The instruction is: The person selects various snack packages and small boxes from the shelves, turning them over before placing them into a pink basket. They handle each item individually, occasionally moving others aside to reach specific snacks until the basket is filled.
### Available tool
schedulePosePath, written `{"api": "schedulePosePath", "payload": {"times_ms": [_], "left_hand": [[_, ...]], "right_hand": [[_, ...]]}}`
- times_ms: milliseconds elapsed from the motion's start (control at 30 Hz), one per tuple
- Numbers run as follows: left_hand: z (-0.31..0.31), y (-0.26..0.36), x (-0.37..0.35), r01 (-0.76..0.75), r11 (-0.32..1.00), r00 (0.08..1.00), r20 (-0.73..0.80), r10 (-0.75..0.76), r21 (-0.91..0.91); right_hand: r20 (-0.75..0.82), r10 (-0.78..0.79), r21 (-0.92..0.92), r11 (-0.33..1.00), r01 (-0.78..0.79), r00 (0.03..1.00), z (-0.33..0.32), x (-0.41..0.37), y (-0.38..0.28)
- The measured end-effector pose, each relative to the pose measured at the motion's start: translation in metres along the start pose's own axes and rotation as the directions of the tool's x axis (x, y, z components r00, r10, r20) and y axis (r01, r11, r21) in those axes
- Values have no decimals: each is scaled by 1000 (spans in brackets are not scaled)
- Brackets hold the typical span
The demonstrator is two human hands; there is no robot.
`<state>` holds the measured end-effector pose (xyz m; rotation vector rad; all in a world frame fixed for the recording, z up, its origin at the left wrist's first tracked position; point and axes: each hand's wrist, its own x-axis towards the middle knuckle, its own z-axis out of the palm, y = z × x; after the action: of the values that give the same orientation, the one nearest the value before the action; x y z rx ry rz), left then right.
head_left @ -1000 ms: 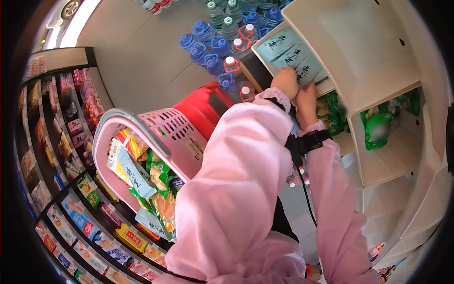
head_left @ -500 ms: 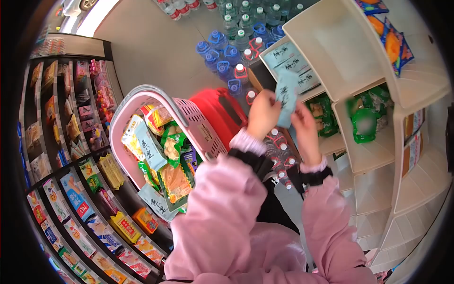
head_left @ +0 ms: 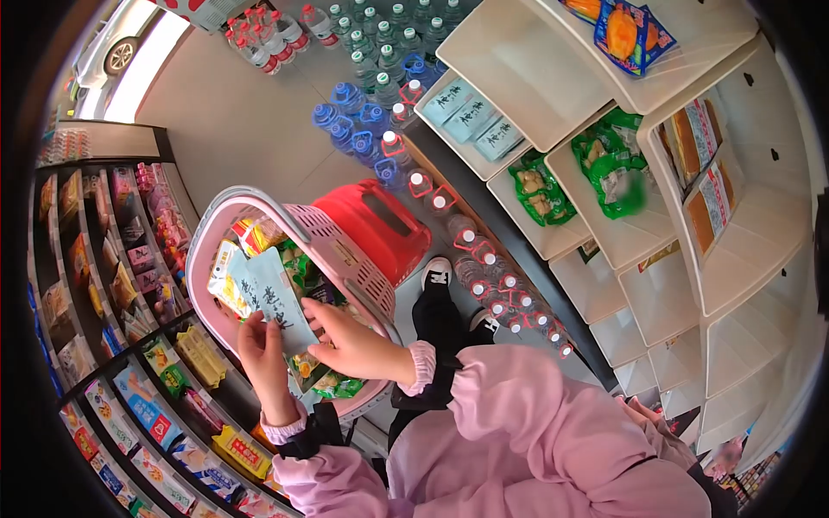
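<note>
A light-blue snack packet (head_left: pixel 278 298) with black brush lettering is over the pink shopping basket (head_left: pixel 298 223). My left hand (head_left: pixel 266 358) pinches its lower edge. My right hand (head_left: pixel 354 344) is at the packet's right edge, fingertips against it. Beneath, inside the basket, lie another light-blue packet (head_left: pixel 244 283), a yellow-and-red packet (head_left: pixel 257 235) and green bags (head_left: pixel 337 385), partly covered by the hands and the held packet.
Snack shelves (head_left: pixel 164 367) run along the left. At right, cream bins (head_left: pixel 518 73) hold light-blue packets (head_left: pixel 473 117) and green bags (head_left: pixel 542 188). A red basket (head_left: pixel 376 229) and bottles (head_left: pixel 350 121) stand on the floor.
Both hands have moved down and left from the cream bins to above the pink basket, bringing the light-blue packet with them. The camera view has shifted too.
</note>
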<state>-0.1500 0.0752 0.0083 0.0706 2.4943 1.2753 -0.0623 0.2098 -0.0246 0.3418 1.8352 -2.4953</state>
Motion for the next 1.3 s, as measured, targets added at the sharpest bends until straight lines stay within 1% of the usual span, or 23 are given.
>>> {"api": "schedulePosePath", "payload": {"times_ms": [67,167,233,267,300,333,367,400,433,467,533,567,633,700,800,833,900,1000,1033,1133,1167,1267,1300], "left_hand": [[-3,0,5,32,998,999,2,-32,51],[7,6,6,-213,897,947,-143,287,386],[14,33,3,-291,871,927,-109,359,395],[21,48,1,-328,854,915,-90,394,403],[33,62,0,-366,871,915,-46,401,327],[49,84,-1,-358,900,933,51,357,248],[72,99,1,-379,919,921,137,363,108],[91,107,8,-486,867,855,268,444,111],[116,108,12,-459,883,846,354,398,103],[140,112,20,-524,849,783,432,448,71],[186,115,37,-552,824,692,622,366,130],[212,109,50,-585,805,629,683,372,100],[270,94,77,-605,791,606,697,384,90],[318,85,99,-554,832,653,637,409,33],[371,64,130,-607,782,696,570,436,143],[381,58,138,-548,818,726,584,363,173],[394,54,158,-432,871,776,588,227,234],[404,42,165,-597,766,758,481,440,239],[407,43,166,-620,738,753,466,464,266],[413,48,170,-608,711,776,453,438,353],[414,50,170,-598,706,792,420,444,381],[417,54,172,-529,718,830,452,327,452],[419,51,174,-496,729,854,417,312,471]], "right_hand": [[-58,-124,-250,962,106,991,4,-4,3],[-37,-313,-563,791,239,949,-14,-15,-11],[-21,-68,-243,968,61,997,-38,-19,-19],[18,50,-67,997,-49,999,-52,-19,-22],[-82,-41,-25,999,39,996,-66,-16,-13],[-182,-128,7,991,131,975,-85,-11,5],[-265,-90,9,995,96,960,-108,-7,20],[-346,-53,13,998,61,937,-132,-1,29],[-432,-49,-21,999,44,901,-155,6,37],[-514,-46,-53,998,21,857,-179,13,43],[-628,-27,-72,997,-24,778,-223,27,69],[-662,22,-68,994,-89,749,-244,34,76],[-701,183,-3,966,-260,689,-262,40,65],[-671,193,118,981,-154,716,-291,53,98],[-647,182,187,979,-77,741,-314,64,116],[-650,189,226,973,-50,736,-316,67,114],[-649,207,284,959,-19,732,-320,78,106],[-687,217,273,962,-31,693,-333,93,127],[-677,212,223,972,-78,705,-338,97,134],[-595,273,418,908,2,756,-337,103,131],[-583,241,430,902,43,776,-334,103,123],[-581,175,404,910,96,795,-331,109,120],[-569,199,400,915,58,798,-327,106,110]]}}
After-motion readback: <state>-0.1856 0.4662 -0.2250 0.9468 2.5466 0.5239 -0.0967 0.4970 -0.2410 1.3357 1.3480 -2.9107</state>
